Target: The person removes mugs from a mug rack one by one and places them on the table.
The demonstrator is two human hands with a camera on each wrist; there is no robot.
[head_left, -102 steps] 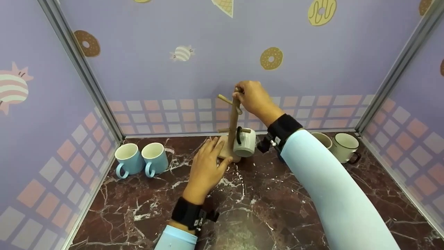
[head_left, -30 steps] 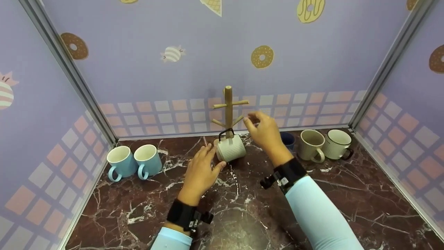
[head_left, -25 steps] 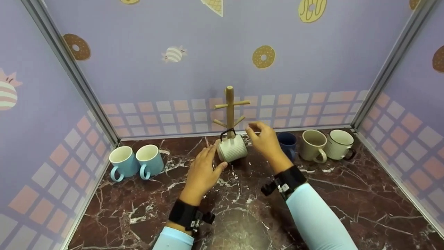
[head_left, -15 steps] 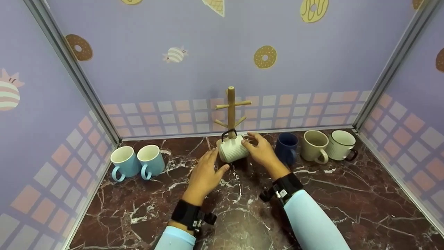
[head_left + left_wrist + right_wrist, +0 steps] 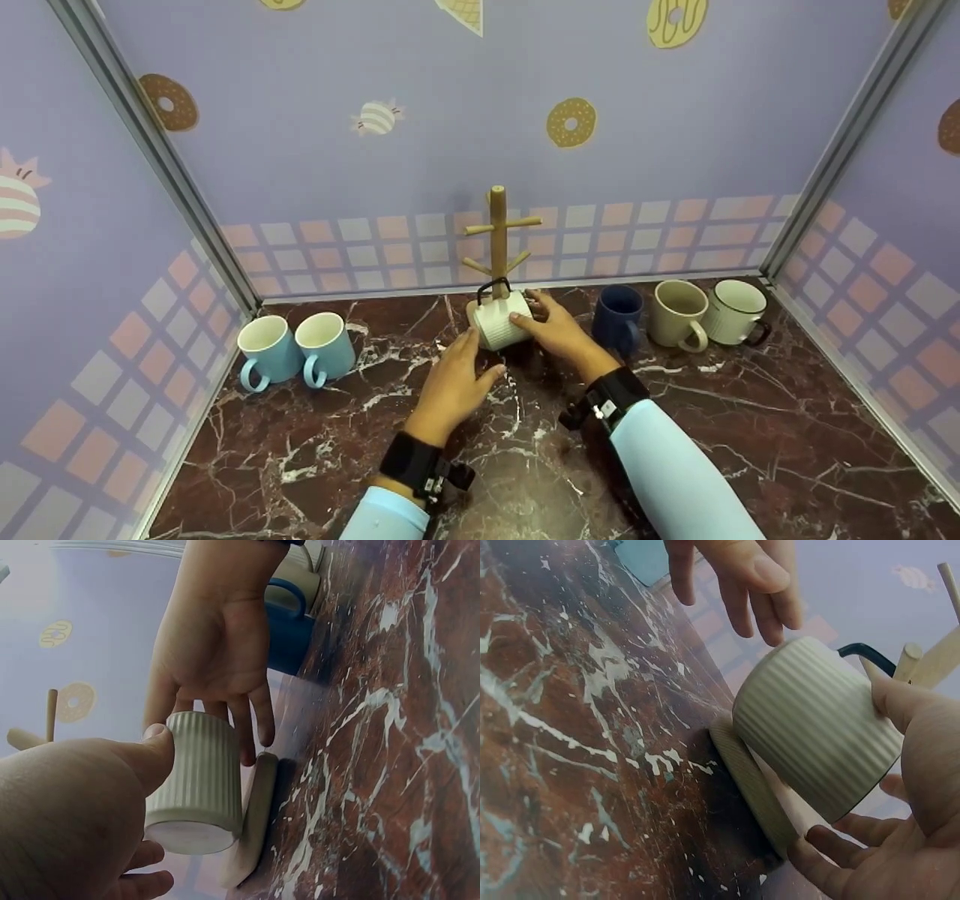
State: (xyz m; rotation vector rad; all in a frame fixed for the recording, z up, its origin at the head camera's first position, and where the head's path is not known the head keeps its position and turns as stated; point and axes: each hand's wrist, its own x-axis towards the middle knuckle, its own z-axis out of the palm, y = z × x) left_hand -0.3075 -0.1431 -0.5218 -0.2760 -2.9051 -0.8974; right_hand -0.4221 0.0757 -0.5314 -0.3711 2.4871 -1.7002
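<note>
A ribbed white mug [image 5: 502, 321] hangs tilted by its black handle [image 5: 866, 656] from a low peg of the wooden mug tree [image 5: 499, 240]. Its bottom faces left, over the tree's base [image 5: 754, 784]. My right hand [image 5: 561, 330] is at the mug's right end; its thumb lies on the ribbed side and its fingers reach round behind, gripping it loosely. My left hand [image 5: 452, 386] is by the mug's left end, fingers fairly straight and thumb spread, holding nothing. In the right wrist view, the left fingertips [image 5: 769, 630] are just off the mug's bottom.
Two light blue mugs [image 5: 326, 349] stand at the left. On the right are a dark blue mug [image 5: 619, 319], a beige mug [image 5: 677, 313] and a white mug with a black handle [image 5: 735, 311]. A patterned wall [image 5: 337, 172] closes off the back of the marble tabletop [image 5: 525, 465].
The mug tree has been turned, so the hanging mug now faces front. My right hand has left the post's top and come down to the mug; my left hand has shifted slightly off the base.
</note>
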